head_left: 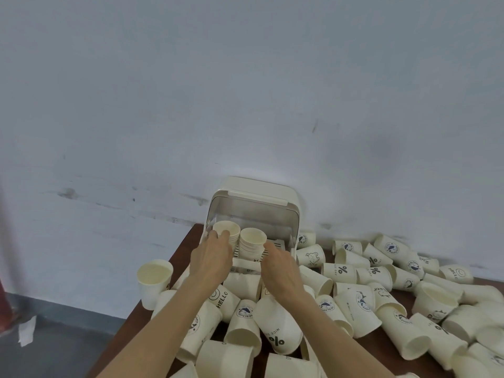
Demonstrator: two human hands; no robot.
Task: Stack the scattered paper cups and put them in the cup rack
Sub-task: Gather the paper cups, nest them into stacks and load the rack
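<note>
A cream cup rack (253,199) with a raised clear lid stands against the wall at the table's back. Two stacks of paper cups stand upright inside it. My left hand (211,256) grips the left stack (226,230), fingers curled round its rim. My right hand (281,268) reaches beside the right stack (253,241), with one finger near its side; whether it holds that stack is hidden. Several loose paper cups (275,328) lie scattered on the table in front of the rack and to its right.
The brown table (185,241) ends just left of the rack, with grey floor below. One upright cup (154,282) stands at the left table edge. Printed cups (403,282) are heaped to the right. The wall is directly behind the rack.
</note>
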